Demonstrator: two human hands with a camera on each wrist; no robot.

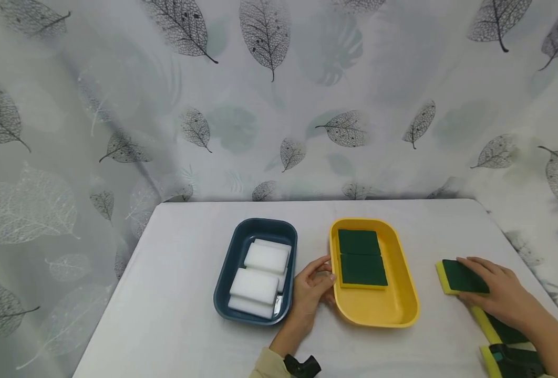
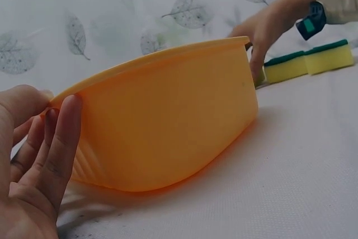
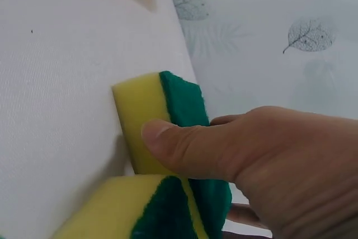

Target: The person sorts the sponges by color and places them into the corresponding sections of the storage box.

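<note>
The left hand [image 1: 307, 294] pinches the left rim of the yellow tray [image 1: 402, 310], thumb on the rim and fingers against the outer wall [image 2: 162, 121]. Two green-topped sponges [image 1: 363, 270] lie in that tray, one behind the other. At the right, the right hand [image 1: 503, 291] grips a yellow-and-green sponge [image 1: 461, 276], its thumb on the yellow side in the right wrist view [image 3: 142, 104]. More such sponges [image 1: 492, 359] lie in a row under and beside the right forearm, partly hidden by it.
Left of the yellow tray stands a dark blue tray [image 1: 222, 294] holding several white sponges [image 1: 254, 286]. Both stand on a white-covered table [image 1: 175, 325]. A leaf-patterned curtain [image 1: 279, 105] hangs behind the table's back edge and down its sides.
</note>
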